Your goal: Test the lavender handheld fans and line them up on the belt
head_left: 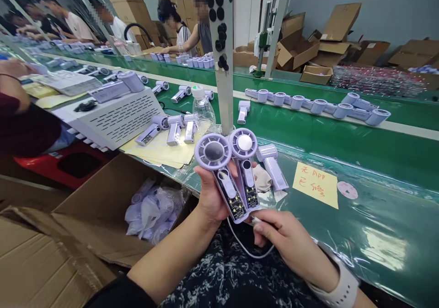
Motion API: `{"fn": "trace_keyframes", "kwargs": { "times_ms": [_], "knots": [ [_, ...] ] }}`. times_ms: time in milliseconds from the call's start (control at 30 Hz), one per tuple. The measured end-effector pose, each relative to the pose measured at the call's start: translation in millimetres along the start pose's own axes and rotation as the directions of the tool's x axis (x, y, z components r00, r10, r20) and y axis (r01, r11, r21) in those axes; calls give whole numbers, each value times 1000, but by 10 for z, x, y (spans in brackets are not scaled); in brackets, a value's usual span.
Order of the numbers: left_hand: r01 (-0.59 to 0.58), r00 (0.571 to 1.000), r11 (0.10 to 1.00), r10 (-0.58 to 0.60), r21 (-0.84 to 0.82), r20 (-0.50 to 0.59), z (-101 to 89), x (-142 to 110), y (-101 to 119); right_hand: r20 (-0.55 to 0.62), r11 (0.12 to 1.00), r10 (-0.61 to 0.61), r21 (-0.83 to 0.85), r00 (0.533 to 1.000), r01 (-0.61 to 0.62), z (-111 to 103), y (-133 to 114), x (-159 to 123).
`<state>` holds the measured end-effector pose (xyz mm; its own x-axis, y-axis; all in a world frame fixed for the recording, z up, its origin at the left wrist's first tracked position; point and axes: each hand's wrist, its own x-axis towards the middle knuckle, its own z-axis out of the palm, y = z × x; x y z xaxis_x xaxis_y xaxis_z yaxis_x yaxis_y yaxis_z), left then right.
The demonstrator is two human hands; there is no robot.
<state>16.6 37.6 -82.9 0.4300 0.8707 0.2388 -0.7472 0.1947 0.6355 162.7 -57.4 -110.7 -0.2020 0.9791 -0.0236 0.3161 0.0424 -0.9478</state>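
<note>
My left hand (210,199) is wrapped round two lavender handheld fans side by side. The nearer handheld fan (230,193) has a dark grey hub, while the other handheld fan (248,176) has a white hub. Both handles show bare circuit boards with small yellowish parts. At the foot of the handles my right hand (283,232) pinches the white plug of a cable (252,254), which loops below. Whether the plug sits in a port I cannot tell. Just behind, another lavender fan (275,168) lies on the bench beside a pale cloth-like piece (262,180).
A yellow note (316,184) and a pink round sticker (347,190) lie on the right. Several fans rest near a plastic bottle (203,109) and metal box (116,116). A post (224,84) stands ahead. A carton (92,198) holds bagged parts; co-workers sit beyond the belt (308,127).
</note>
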Motion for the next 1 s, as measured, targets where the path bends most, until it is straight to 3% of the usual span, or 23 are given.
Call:
{"fn": "trace_keyframes", "kwargs": {
  "times_ms": [100, 200, 300, 400, 500, 600, 667, 733, 767, 800, 833, 900, 933, 1000],
  "knots": [
    [-10, 1000, 1000, 10, -21, -22, 65, -16, 25, -79, 984, -32, 171, 996, 45, 57, -62, 11],
    [-15, 1000, 1000, 15, -11, -16, 126, -39, 26, -145, 972, -47, 222, 988, 79, 145, -4, -2],
    [-65, 997, 998, 65, 7, -51, 168, -57, -42, -266, 935, 40, 350, 963, 58, 285, 65, -21],
    [-124, 987, 992, 126, 26, -103, 178, -61, -148, -299, 868, 122, 495, 946, 44, 401, 93, -27],
    [-179, 983, 981, 182, 68, -35, 157, -42, -195, -310, 910, 19, 399, 951, 111, 364, 88, -60],
    [-196, 979, 978, 199, 68, -39, 128, -2, -132, -289, 961, -180, 151, 940, 230, 138, 79, -120],
    [-232, 967, 970, 238, 74, -92, 103, 7, -63, -393, 964, -267, -104, 880, 245, -55, 79, -139],
    [-236, 965, 964, 247, 123, -89, 63, -20, -16, -602, 935, -313, -333, 734, 126, -208, 76, -131],
    [-186, 980, 968, 195, 166, -38, 36, -47, -7, -675, 930, -314, -361, 667, 73, -253, 71, -124],
    [-109, 994, 969, 103, 221, 39, 5, -77, -7, -694, 941, -294, -330, 657, 73, -274, 62, -120],
    [-22, 992, 960, -15, 281, 129, -30, -105, -14, -657, 962, -259, -244, 708, 126, -276, 52, -121],
    [117, 939, 921, -225, 372, 261, -102, -130, -34, -457, 966, -195, 63, 868, 251, -247, 37, -147],
    [144, 925, 913, -261, 381, 276, -136, -120, -42, -374, 937, -183, 215, 909, 276, -231, 36, -168],
    [113, 958, 934, -192, 339, 211, -192, -68, -42, -363, 883, -136, 377, 922, 279, -227, 54, -213]
  ]
}}
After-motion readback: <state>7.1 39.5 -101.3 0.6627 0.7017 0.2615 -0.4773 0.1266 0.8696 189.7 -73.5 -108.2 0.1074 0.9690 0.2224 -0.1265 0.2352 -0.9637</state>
